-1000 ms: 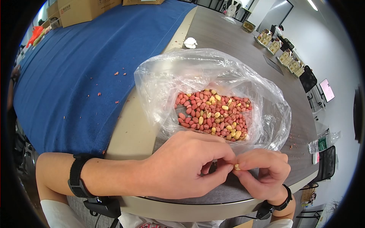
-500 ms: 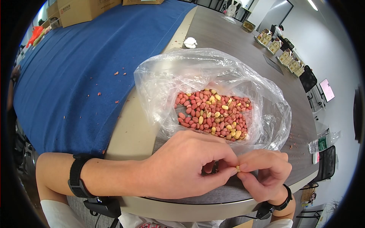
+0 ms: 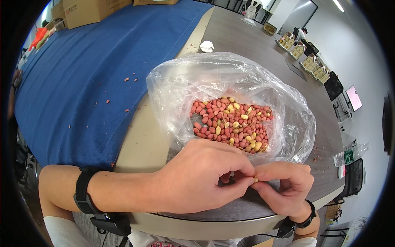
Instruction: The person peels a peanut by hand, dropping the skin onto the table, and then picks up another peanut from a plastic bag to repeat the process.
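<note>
A clear plastic bag (image 3: 181, 82) lies open on the table, with red-skinned peanuts (image 3: 210, 115) and some pale peeled ones inside it. Just below the bag, my left hand (image 3: 205, 177) and my right hand (image 3: 286, 183) meet at their fingertips. Between the thumbs and index fingers of both hands is a small pale peanut (image 3: 256, 179), mostly covered by the fingers. Each hand wears a black strap at the wrist.
A blue cloth (image 3: 82, 90) with reddish skin bits covers the table's left part, cardboard boxes (image 3: 86, 12) at its far end. A crumpled white tissue (image 3: 206, 46) lies beyond the bag. A plastic bottle (image 3: 352, 154) is at the right.
Both hands have shifted very slightly, and the fingertips have closed further over the peanut, so less of it shows. The bag looks the same.
</note>
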Available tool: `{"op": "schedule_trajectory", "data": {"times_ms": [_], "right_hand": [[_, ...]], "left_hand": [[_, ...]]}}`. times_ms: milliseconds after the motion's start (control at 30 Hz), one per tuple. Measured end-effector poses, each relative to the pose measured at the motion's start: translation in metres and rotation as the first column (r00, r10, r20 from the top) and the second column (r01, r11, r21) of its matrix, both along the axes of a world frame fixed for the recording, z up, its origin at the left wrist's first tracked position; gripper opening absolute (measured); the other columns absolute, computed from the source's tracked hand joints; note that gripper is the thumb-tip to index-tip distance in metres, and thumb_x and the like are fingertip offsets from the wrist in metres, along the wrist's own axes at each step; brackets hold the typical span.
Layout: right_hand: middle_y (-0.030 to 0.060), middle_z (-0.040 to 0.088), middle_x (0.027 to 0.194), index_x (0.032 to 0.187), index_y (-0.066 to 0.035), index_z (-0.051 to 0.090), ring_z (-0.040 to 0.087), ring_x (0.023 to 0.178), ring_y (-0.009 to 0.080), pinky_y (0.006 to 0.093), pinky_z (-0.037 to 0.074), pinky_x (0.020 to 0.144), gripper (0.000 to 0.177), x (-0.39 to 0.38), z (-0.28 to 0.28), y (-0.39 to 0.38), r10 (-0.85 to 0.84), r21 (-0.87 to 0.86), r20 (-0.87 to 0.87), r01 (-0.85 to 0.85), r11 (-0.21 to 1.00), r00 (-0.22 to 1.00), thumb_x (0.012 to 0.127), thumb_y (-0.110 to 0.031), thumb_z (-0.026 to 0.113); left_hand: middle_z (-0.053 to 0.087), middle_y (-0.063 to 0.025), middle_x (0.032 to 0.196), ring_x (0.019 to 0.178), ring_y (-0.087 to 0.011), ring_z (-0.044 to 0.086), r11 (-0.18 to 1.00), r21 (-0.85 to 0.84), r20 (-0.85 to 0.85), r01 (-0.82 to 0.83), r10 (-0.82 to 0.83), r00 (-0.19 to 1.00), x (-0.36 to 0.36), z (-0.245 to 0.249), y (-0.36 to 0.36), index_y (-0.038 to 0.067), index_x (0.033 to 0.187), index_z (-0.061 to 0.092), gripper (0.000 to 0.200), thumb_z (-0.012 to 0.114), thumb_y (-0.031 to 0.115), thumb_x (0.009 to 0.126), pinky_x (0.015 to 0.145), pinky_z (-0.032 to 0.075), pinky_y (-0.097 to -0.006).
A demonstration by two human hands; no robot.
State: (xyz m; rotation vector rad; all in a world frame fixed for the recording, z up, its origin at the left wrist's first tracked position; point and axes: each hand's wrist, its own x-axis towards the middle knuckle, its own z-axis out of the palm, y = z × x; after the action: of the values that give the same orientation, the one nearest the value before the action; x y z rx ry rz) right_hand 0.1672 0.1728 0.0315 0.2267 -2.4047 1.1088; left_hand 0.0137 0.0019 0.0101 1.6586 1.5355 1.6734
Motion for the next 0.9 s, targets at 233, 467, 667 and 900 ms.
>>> {"op": "schedule_trajectory", "data": {"times_ms": [233,467,667,900], "right_hand": [[0.0111,0.077,0.087,0.093,0.002,0.072,0.076,0.076,0.0198,0.0267,0.059,0.067,0.023,0.0009,-0.0007,-0.0006,0.018,-0.03,0.003,-0.018,0.999,1.0,0.073,0.012,0.078],[0.0109,0.077,0.086,0.092,0.002,0.072,0.076,0.075,0.0193,0.0264,0.059,0.067,0.023,0.0005,-0.0003,-0.0019,0.0,-0.037,-0.009,-0.001,0.999,1.0,0.073,0.012,0.078],[0.0104,0.077,0.086,0.092,0.003,0.072,0.076,0.075,0.0192,0.0266,0.059,0.067,0.022,0.0016,-0.0011,-0.0004,0.017,-0.02,-0.002,-0.017,1.0,1.0,0.073,0.013,0.077],[0.0104,0.077,0.086,0.092,0.003,0.072,0.076,0.075,0.0196,0.0265,0.059,0.068,0.023,0.0007,0.0,-0.0011,0.038,-0.022,-0.002,-0.039,0.999,0.999,0.072,0.013,0.077]], "left_hand": [[0.068,-0.0065,0.075,0.057,-0.0118,0.06,0.999,0.035,-0.007,0.006,-0.006,1.0,-0.0001,-0.0028,0.001,0.001,0.095,0.073,0.013,0.077,0.0,0.082,0.049,0.045,-0.0258],[0.069,-0.0066,0.076,0.056,-0.0122,0.06,1.0,0.019,0.004,0.019,-0.019,1.0,-0.0005,0.0013,0.0006,0.001,0.094,0.073,0.012,0.078,0.001,0.083,0.049,0.046,-0.0255],[0.069,-0.007,0.078,0.058,-0.0131,0.061,0.998,0.058,-0.027,0.019,-0.017,0.999,-0.0012,-0.0037,0.0016,0.0,0.093,0.073,0.012,0.078,0.0,0.082,0.049,0.046,-0.0257],[0.069,-0.0071,0.077,0.058,-0.0135,0.061,0.997,0.07,-0.039,0.033,-0.03,0.999,-0.0018,-0.0038,0.0017,0.0,0.091,0.073,0.01,0.076,-0.002,0.082,0.048,0.046,-0.0259]]}}
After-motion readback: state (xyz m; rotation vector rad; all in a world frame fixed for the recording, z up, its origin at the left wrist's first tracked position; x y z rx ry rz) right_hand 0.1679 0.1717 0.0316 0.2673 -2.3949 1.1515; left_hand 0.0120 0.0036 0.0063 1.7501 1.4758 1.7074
